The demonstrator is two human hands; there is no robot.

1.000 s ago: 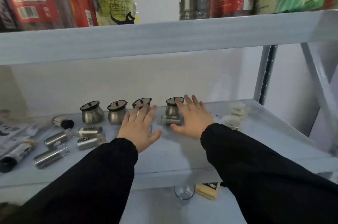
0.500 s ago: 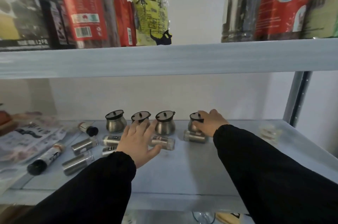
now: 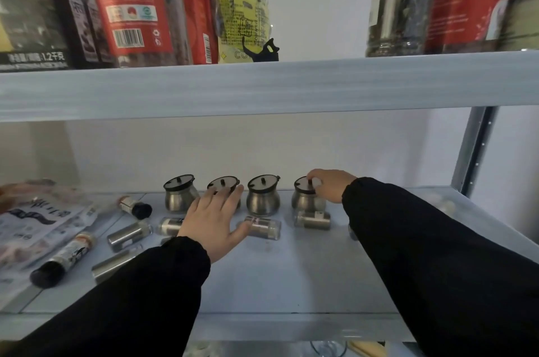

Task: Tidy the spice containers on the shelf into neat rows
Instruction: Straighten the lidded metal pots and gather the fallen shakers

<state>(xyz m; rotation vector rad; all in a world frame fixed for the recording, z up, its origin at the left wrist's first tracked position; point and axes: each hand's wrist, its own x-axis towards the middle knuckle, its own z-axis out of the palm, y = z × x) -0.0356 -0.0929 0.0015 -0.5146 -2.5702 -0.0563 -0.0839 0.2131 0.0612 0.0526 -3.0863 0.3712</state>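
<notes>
Four round steel spice pots with black lids stand in a row at the back of the shelf (image 3: 291, 275). My right hand (image 3: 329, 184) is closed on the lid of the rightmost pot (image 3: 304, 202). My left hand (image 3: 214, 219) is open with its fingers spread, partly covering the second pot (image 3: 223, 183). Its thumb touches a steel shaker (image 3: 261, 228) that lies on its side. Another shaker (image 3: 312, 220) lies in front of the rightmost pot. Several more shakers (image 3: 129, 235) and two dark-capped bottles (image 3: 62, 259) lie scattered at the left.
Printed packets (image 3: 35, 219) are heaped at the shelf's left end. The upper shelf board (image 3: 262, 85) hangs low overhead and carries jars and bags. A metal upright (image 3: 474, 152) stands at the right. A glass (image 3: 328, 349) shows below the shelf edge.
My right hand left the shelf surface and closed on top of the rightmost pot. My left hand stayed spread near the second pot. The view has tilted upward.
</notes>
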